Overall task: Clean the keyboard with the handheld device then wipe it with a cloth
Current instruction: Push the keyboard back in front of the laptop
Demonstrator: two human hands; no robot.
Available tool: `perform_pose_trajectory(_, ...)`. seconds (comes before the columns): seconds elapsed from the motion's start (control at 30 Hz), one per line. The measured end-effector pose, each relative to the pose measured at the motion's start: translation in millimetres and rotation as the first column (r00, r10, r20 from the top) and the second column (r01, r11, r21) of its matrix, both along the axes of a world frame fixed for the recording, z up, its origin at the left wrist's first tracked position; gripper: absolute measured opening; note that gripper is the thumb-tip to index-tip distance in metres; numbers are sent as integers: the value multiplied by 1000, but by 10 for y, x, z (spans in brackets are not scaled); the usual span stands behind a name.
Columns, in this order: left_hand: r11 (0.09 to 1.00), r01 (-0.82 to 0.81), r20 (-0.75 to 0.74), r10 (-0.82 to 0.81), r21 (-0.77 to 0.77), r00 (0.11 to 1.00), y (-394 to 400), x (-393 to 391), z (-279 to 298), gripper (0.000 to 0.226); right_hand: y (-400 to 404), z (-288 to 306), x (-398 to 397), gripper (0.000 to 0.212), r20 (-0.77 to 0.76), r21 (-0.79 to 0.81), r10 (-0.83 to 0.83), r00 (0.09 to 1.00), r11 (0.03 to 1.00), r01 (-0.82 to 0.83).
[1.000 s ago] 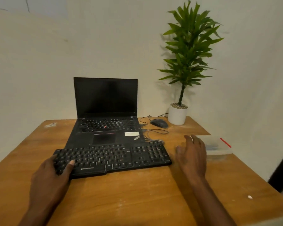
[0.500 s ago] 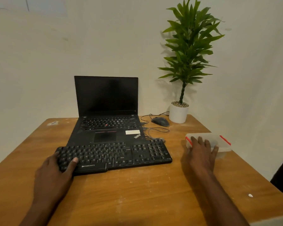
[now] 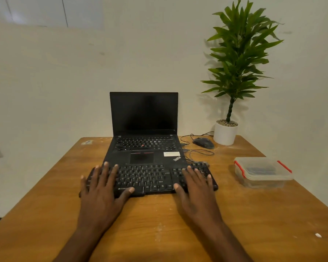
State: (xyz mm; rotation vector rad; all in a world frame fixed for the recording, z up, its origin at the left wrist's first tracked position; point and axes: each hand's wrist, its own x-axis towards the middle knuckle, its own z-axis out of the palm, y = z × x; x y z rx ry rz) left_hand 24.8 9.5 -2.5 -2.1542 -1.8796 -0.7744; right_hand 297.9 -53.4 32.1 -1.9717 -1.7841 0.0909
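A black external keyboard (image 3: pixel 150 179) lies on the wooden table (image 3: pixel 159 224), its far edge overlapping the front of an open black laptop (image 3: pixel 143 144). My left hand (image 3: pixel 104 191) rests flat on the keyboard's left end with fingers spread. My right hand (image 3: pixel 194 188) rests flat on its right end, over the number pad. Neither hand holds anything. A clear plastic box (image 3: pixel 262 172) with red clips stands to the right; something dark lies inside it. No handheld device or cloth shows outside the box.
A wired black mouse (image 3: pixel 203 143) and loose cables lie behind the keyboard on the right. A potted plant (image 3: pixel 225 132) stands at the back right corner against the wall. A small white scrap (image 3: pixel 318 235) lies near the table's right front edge.
My right hand left the clear box and came back left onto the keyboard's right end. My left hand slid further up onto the keys. The camera view shifted.
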Motion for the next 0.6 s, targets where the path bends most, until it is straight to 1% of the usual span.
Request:
perform_pose_trajectory(0.07,1000,7,-3,-7,-17,1000,-58,40,-3,99,-3,-65,-123,68,28,-53,28,999,998,-27)
perform_pose_trajectory(0.17,999,-14,38,16,-50,999,-158,3,-17,103,-28,-152,-205,70,35,-85,44,998,996,-41)
perform_pose_trajectory(0.23,998,-17,24,19,-67,1000,-234,-11,-45,105,-64,-214,-209,71,47,-104,52,998,993,-47)
perform_pose_trajectory(0.37,994,-17,4,18,-111,1000,-313,-27,-60,107,-114,-263,-234,70,107,-80,54,993,996,-46)
perform_pose_trajectory(0.5,993,23,-65,-31,-114,997,-318,-5,-64,103,-125,-239,-257,70,118,-75,63,991,996,-54)
perform_pose_trajectory(0.6,994,76,-102,-84,-73,991,-327,16,-73,90,-136,-237,-260,69,141,-77,79,987,995,-69)
